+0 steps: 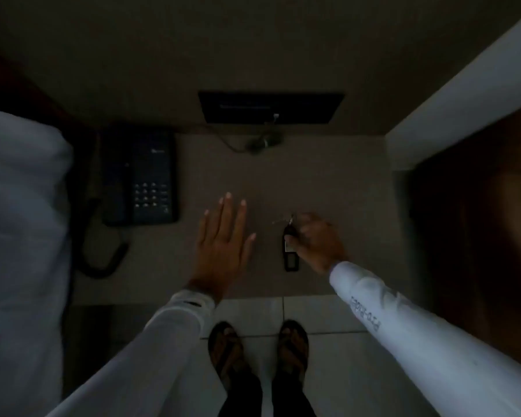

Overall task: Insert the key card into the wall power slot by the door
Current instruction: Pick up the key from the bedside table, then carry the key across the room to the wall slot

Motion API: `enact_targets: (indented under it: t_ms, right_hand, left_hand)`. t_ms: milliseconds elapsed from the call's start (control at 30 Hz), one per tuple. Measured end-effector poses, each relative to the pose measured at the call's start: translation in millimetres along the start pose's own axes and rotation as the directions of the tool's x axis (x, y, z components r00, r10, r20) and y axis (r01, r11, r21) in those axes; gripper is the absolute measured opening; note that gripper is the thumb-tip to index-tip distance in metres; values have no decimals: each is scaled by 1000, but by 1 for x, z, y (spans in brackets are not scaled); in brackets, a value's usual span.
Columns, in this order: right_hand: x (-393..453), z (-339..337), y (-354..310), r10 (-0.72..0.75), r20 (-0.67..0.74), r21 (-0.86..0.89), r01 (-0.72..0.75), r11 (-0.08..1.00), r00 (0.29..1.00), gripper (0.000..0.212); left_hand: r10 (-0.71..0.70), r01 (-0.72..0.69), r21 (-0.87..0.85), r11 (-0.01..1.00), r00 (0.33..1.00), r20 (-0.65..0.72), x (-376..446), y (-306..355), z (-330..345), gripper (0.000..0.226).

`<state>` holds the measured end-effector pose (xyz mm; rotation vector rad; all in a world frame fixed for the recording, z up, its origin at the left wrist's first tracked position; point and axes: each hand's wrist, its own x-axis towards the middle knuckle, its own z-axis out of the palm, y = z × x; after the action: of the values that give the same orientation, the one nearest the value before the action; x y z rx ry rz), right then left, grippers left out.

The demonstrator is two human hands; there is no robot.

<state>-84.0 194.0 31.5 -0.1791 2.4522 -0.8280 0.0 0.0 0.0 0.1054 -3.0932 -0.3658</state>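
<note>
Wore long white sleeves (151, 350), small dark print on the right one, dark trousers (241, 395), open sandals (294, 344).

In dim light a person is standing at a small table (328, 176), looking down on it. The left hand (223, 245) is lying flat with fingers spread, palm down on the tabletop. Just to its right, the right hand (319, 239) is closing around a dark key tag (290, 251) with a ring at its far end. A dark telephone (140, 176) is sitting at the far left, its cord trailing nearer. A black wall panel (271, 108) is showing beyond the table. Sandalled feet (259, 350) are standing on pale tiles.
</note>
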Motion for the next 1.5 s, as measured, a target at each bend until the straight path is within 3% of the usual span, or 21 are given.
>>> enact_targets:
  t_ms: [67,167,467,667,867,967,1133,1300,1500]
  right_hand:
    - [13,12,12,99,-61,155,-89,984,993,14]
    - [25,25,25,179,-101,226,-152,962,979,23]
    - [32,27,32,171,-44,237,-156,959,984,13]
    - [18,-3,26,182,-32,328,-162,931,983,18]
    - [-12,-67,-10,160,-91,291,-127,948,983,13]
    - [-37,-123,-38,141,-197,285,-81,955,970,11]
    - [-99,-234,-95,22,-351,144,31,989,936,31]
    - [-183,-354,-136,-47,-490,33,72,997,870,14]
    - [-316,-480,-159,-49,-693,-15,54,998,719,15]
  left_hand:
    - [-13,14,-46,999,999,42,9,0,24,60]
    - [6,-1,-52,999,994,107,9,-4,55,63]
    - [29,-29,-9,1000,996,86,2,-8,66,63]
    - [25,-25,14,1000,999,31,9,9,23,65]
    - [140,-135,81,987,989,-51,20,34,-55,62]
    - [192,-184,85,979,975,-110,31,60,-115,61]
    - [296,-287,76,955,935,-193,62,120,-227,63]
    - [448,-442,97,892,834,-322,96,195,-335,61]
    - [603,-637,98,764,654,-456,107,324,-446,62]
